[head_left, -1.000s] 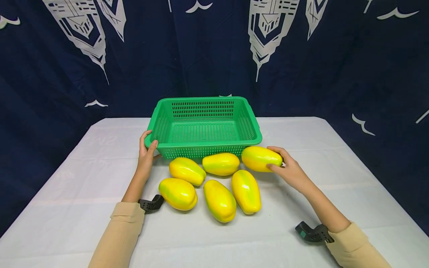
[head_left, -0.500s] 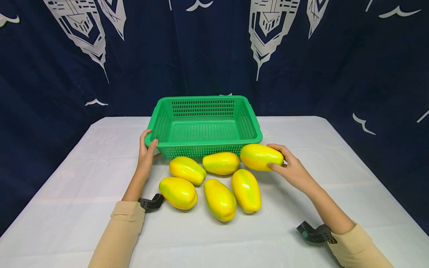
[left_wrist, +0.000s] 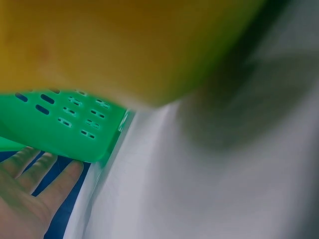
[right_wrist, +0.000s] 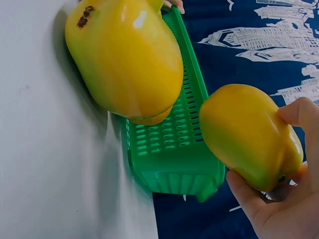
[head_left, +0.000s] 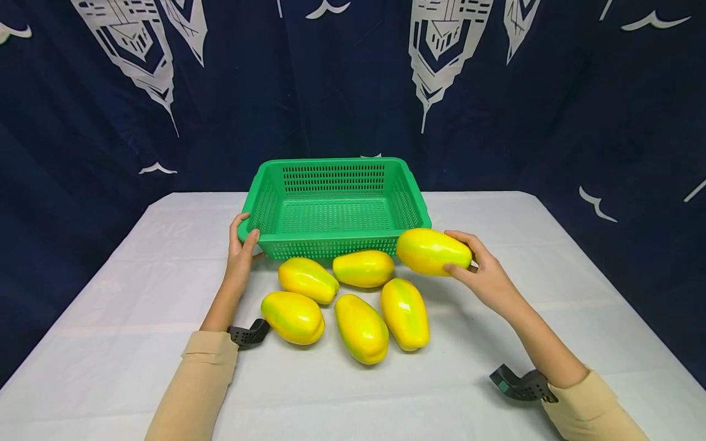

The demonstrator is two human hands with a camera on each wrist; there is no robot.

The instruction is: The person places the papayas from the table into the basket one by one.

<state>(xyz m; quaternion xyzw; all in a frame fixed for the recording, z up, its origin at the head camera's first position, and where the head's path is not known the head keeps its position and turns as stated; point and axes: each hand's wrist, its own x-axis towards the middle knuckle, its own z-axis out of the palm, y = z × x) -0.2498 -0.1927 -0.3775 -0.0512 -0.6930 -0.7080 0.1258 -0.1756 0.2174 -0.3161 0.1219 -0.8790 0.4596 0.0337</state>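
Note:
A green plastic basket (head_left: 331, 236) with slotted walls stands on the table with nothing inside. At its front left corner my left hand (head_left: 238, 260) holds the rim, fingers along the outside. My right hand (head_left: 485, 275) grips a yellow-green papaya (head_left: 430, 251) by its right end, thumb below and fingers over the top. That papaya (right_wrist: 249, 137) is raised beside the basket's front right corner and overlaps its rim in the head view. Several more papayas lie on the table before the basket, including one papaya (head_left: 364, 269) near its front wall and another papaya (head_left: 405, 315) closer in.
A white cloth covers the table (head_left: 182, 288). Behind it hangs a dark blue curtain (head_left: 342, 92) with white drawings. Papayas at the left, such as this papaya (head_left: 293, 318), lie near the left wrist's black camera band (head_left: 249, 335).
My right hand has lifted the papaya and carried it slightly upward and to the right at the basket's front right corner. The left hand, basket and other papayas stay in place.

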